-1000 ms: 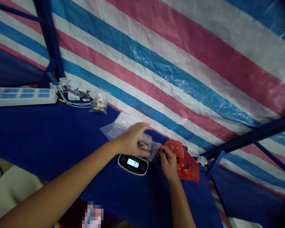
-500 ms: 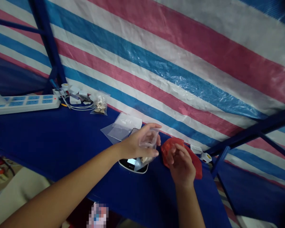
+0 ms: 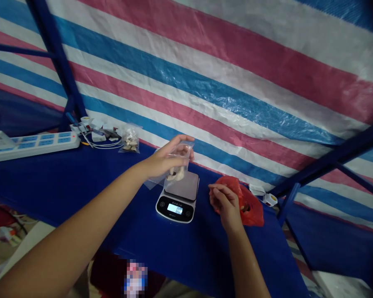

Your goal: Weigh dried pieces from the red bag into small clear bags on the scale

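Note:
My left hand [image 3: 164, 159] is closed on a clear plastic bag [image 3: 180, 154] with a few pale, dried-looking pieces [image 3: 175, 174] at its bottom. Under that bag stands a digital kitchen scale [image 3: 182, 186]; its lit display [image 3: 175, 209] seems to read 0.0. My right hand [image 3: 226, 203] has its fingers curled and pressed together, just left of and partly over a red plastic bag [image 3: 251, 211]. Whatever those fingers hold, if anything, is hidden. Some brownish pieces [image 3: 245, 207] show in the red bag's opening.
A white power strip [image 3: 34, 142] lies at the left on the blue table [image 3: 112, 194]. Beside it are cables and plugs [image 3: 101, 132] and another clear bag of pale pieces [image 3: 131, 140]. Striped sheeting [image 3: 186, 82] hangs behind, between blue metal posts [image 3: 54, 62].
My left hand has lifted the clear bag up and left, uncovering the scale's plate and display. My right hand has moved slightly left, its fingers now drawn closer together.

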A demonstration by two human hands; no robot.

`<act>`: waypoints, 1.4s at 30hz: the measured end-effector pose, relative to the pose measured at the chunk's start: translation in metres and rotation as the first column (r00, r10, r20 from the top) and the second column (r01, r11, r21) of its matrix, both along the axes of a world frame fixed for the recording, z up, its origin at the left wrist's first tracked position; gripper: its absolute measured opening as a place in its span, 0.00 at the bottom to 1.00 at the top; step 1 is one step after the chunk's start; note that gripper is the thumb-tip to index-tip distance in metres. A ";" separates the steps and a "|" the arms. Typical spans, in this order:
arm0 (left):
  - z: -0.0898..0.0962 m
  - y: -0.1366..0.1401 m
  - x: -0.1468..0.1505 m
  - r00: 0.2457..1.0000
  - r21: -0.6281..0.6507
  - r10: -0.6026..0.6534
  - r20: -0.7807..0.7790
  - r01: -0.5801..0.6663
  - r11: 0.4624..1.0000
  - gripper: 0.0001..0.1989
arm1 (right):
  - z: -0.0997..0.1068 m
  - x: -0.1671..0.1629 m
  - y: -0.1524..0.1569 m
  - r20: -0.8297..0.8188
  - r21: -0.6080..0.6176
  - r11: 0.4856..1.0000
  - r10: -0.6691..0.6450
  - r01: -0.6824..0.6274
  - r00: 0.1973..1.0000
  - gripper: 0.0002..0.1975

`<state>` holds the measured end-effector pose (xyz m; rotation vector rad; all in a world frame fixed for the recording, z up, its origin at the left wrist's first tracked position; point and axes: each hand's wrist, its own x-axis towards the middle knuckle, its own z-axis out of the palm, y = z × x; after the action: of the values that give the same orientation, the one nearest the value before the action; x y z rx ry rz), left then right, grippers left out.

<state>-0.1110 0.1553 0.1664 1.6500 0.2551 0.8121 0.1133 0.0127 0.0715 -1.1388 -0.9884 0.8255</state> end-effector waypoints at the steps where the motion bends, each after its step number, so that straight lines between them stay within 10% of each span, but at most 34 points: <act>1: 0.002 0.004 0.001 1.000 -0.014 0.010 0.019 -0.009 1.000 0.28 | 0.000 0.000 0.000 0.020 -0.015 1.000 0.000 0.001 1.000 0.11; 9: -0.005 0.033 0.005 0.987 -0.224 0.080 0.138 -0.047 0.973 0.27 | 0.003 -0.004 0.001 0.137 -0.101 0.995 0.033 -0.019 0.990 0.13; 22: 0.000 0.055 0.009 0.994 0.090 0.105 0.025 -0.107 0.990 0.29 | 0.001 -0.001 0.005 0.183 -0.139 0.990 0.037 -0.012 0.982 0.14; 31: -0.020 0.018 0.031 0.924 0.441 -0.028 -0.382 0.208 0.873 0.47 | -0.005 0.022 0.010 0.124 -0.133 0.969 -0.192 0.208 0.974 0.21; 35: -0.042 0.041 0.004 0.972 0.269 0.193 -0.136 -0.152 0.951 0.18 | -0.016 0.033 0.012 0.242 -0.180 0.930 -0.274 0.321 0.931 0.19; 38: -0.082 0.063 -0.012 0.742 0.169 0.669 -0.048 -0.654 0.738 0.13 | -0.027 0.035 0.012 0.368 -0.251 0.907 -0.232 0.337 0.900 0.20; 42: -0.125 0.067 -0.022 0.562 0.388 0.812 -0.157 -0.721 0.574 0.09 | -0.040 0.038 0.019 0.529 -0.219 0.851 -0.307 0.477 0.791 0.21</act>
<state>-0.1333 0.2218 0.0414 1.9420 1.2408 1.2778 0.1513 0.0316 0.0312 -1.8477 -0.9624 0.3728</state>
